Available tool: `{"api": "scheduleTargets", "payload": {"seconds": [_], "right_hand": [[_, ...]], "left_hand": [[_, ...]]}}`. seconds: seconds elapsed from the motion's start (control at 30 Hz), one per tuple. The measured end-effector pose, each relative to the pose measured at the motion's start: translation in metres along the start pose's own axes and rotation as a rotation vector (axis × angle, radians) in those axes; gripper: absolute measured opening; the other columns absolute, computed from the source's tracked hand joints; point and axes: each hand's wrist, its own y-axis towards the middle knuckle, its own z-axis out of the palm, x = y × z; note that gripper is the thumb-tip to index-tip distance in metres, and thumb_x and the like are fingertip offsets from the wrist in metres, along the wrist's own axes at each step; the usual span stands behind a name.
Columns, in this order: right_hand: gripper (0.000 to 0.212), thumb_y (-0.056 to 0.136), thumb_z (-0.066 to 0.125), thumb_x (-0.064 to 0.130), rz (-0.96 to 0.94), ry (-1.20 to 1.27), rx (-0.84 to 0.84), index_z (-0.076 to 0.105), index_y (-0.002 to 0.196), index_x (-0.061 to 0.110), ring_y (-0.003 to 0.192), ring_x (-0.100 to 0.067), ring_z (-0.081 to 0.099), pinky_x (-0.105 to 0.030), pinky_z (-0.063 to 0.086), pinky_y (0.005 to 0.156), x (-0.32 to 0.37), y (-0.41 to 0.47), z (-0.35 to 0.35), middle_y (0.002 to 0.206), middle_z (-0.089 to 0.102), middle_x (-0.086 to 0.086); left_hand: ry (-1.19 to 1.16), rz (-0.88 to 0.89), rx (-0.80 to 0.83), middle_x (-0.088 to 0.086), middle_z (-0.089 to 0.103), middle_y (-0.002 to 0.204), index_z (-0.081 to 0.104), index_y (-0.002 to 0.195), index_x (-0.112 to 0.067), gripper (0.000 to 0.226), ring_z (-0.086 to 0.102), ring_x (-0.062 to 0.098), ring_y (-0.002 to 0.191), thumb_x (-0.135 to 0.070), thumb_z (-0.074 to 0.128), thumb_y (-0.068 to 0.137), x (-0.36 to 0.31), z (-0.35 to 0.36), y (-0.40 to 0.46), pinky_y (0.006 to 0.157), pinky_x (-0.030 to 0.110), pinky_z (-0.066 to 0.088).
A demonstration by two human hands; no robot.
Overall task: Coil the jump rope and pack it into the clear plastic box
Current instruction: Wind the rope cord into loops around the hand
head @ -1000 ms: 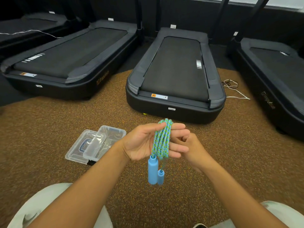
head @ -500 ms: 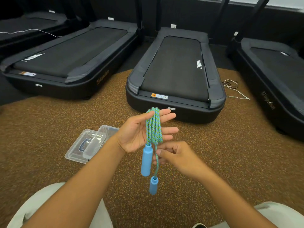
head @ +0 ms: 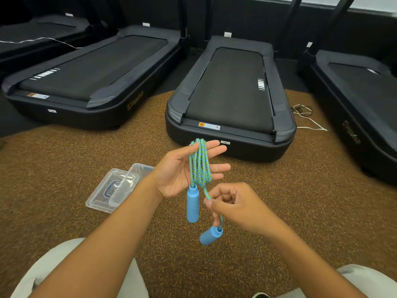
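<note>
The blue-green braided jump rope (head: 199,163) hangs in several loops over the fingers of my left hand (head: 182,168), whose palm faces up with the fingers spread. One blue handle (head: 193,203) dangles straight down below that palm. My right hand (head: 234,204) pinches the loose rope end just below the coil, and the second blue handle (head: 211,235) swings tilted under it. The clear plastic box (head: 134,183) lies on the floor to the left, leaning on its clear lid (head: 101,195), partly hidden by my left forearm.
Brown speckled rubber floor (head: 300,201) spreads all around. Black treadmills stand ahead: one (head: 232,95) directly behind my hands, another (head: 86,74) at left, a third (head: 365,104) at right. A loose white cable (head: 307,117) lies between the middle and right machines. My knees show at the bottom.
My right hand has drawn down and away from the coil, pulling the rope end lower. The second handle has swung out to a tilt. My left fingers have spread.
</note>
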Motion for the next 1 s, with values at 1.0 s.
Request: {"api": "scheduleTargets", "payload": {"seconds": [1.0], "right_hand": [[0.018, 0.085, 0.081, 0.010, -0.272, -0.448, -0.204, 0.081, 0.092, 0.026, 0.080, -0.012, 0.070, -0.034, 0.057, 0.082, 0.021, 0.005, -0.058, 0.086, 0.077, 0.007]], "left_hand": [[0.171, -0.404, 0.169, 0.022, 0.071, 0.117, 0.059, 0.125, 0.001, 0.045, 0.074, 0.039, 0.097, -0.033, 0.048, 0.098, 0.026, 0.007, 0.003, 0.096, 0.054, 0.053]]}}
